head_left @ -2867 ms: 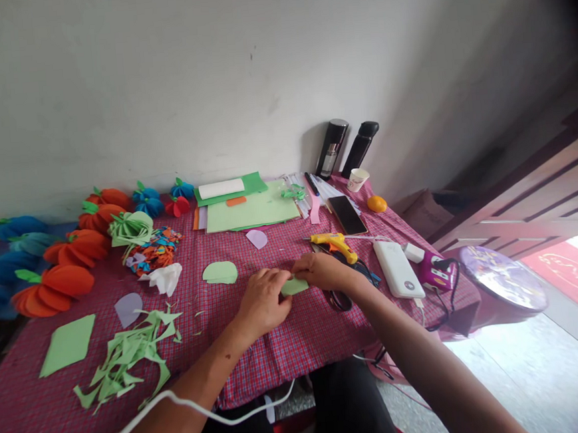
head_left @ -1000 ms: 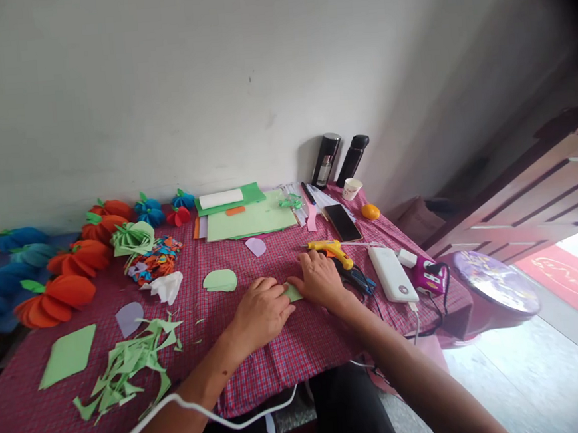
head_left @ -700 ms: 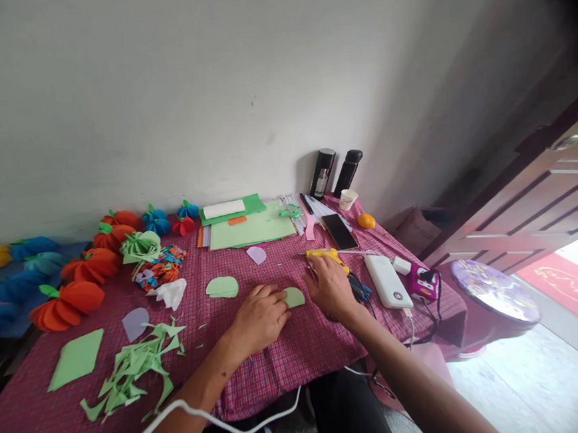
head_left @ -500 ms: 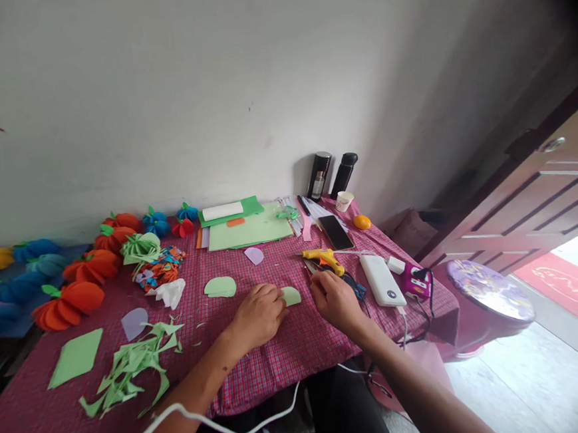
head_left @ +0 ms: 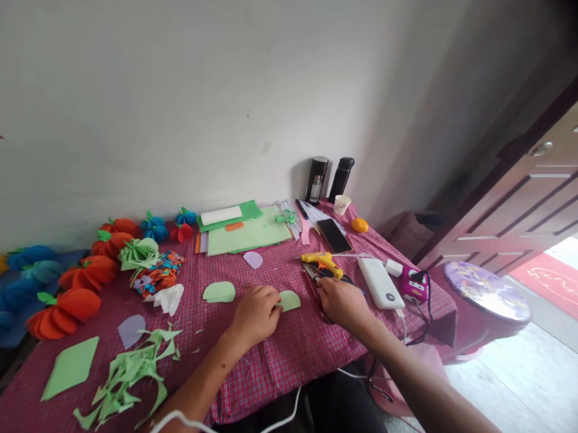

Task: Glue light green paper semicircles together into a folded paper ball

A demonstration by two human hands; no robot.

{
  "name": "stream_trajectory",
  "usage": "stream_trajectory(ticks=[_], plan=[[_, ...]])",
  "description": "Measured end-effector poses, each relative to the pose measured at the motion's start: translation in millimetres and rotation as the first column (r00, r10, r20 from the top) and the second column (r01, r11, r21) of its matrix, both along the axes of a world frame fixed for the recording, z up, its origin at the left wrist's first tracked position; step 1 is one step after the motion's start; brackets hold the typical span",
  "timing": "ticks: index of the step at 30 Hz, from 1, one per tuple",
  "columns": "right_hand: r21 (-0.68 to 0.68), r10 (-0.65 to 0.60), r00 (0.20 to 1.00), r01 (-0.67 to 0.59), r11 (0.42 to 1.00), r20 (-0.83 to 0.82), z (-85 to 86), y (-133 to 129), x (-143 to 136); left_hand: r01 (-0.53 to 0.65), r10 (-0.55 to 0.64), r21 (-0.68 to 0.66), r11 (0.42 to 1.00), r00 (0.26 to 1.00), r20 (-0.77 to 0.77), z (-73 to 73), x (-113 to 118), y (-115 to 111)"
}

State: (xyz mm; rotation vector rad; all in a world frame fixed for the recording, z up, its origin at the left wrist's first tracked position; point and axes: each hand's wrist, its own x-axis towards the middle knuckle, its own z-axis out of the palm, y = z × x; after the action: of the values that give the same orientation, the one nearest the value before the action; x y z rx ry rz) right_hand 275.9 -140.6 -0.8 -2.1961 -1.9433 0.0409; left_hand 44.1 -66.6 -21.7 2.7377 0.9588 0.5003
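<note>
My left hand [head_left: 257, 311] rests on the checked cloth, its curled fingers pinching the left edge of a light green paper half-round [head_left: 290, 301]. Farther right, my right hand [head_left: 343, 300] is closed at the scissors [head_left: 310, 270], whose dark blades point away to the left; its fingers partly hide the handles. Just beyond that hand lies a yellow glue gun [head_left: 323, 262]. A small stack of rounded green paper pieces [head_left: 219, 292] is left of my left hand, with a lilac paper piece [head_left: 253, 260] behind.
Green paper scraps [head_left: 124, 379], a green sheet stack [head_left: 71, 368] and paper pumpkins [head_left: 69, 312] fill the left side. Paper sheets [head_left: 248, 236] lie at the back. A phone [head_left: 334, 235], white power bank [head_left: 380, 283], purple power strip [head_left: 415, 283] and paper cup [head_left: 341, 204] stand right. A white cable [head_left: 210, 431] crosses in front.
My right hand has shifted slightly right and now sits lower beside the glue gun. My left hand has drawn a little left, showing more of the green half-round. The view has tilted slightly.
</note>
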Motion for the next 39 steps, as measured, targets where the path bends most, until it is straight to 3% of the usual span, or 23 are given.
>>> stream_trajectory(ticks=[4, 9, 17, 27, 30, 33, 39], plan=[[-0.111, -0.034, 0.993, 0.047, 0.993, 0.116, 1.2, 2, -10, -0.109, 0.108, 0.007, 0.994, 0.991, 0.074, -9.5, 6, 1], [-0.129, -0.022, 0.984, 0.045, 0.991, 0.178, 0.3, 3, -26, -0.119, 0.118, 0.003, 0.993, 0.989, 0.093, -14.0, 9, -2], [-0.104, 0.015, 0.984, 0.004, 0.995, 0.178, 4.0, 9, -28, -0.127, 0.127, -0.011, 0.992, 0.984, 0.124, -16.4, 8, -6], [-0.128, 0.015, 0.997, -0.005, 0.992, 0.081, -2.4, 27, -27, -0.259, 0.254, 0.011, 0.966, 0.956, 0.149, -13.3, -22, 12], [-0.023, 0.048, 0.997, -0.049, 0.999, -0.064, -4.1, 26, -33, -0.169, 0.166, -0.003, 0.986, 0.967, 0.193, -4.5, -33, 17], [-0.001, 0.097, 0.979, -0.099, 0.995, -0.179, -8.5, 27, -49, -0.03, 0.027, 0.016, 0.999, 0.991, 0.131, 8.9, -41, 17], [-0.074, 0.117, 0.985, -0.127, 0.989, -0.127, -14.6, 31, -85, 0.053, -0.053, -0.013, 0.999, 0.999, -0.008, 16.1, -45, 13]])
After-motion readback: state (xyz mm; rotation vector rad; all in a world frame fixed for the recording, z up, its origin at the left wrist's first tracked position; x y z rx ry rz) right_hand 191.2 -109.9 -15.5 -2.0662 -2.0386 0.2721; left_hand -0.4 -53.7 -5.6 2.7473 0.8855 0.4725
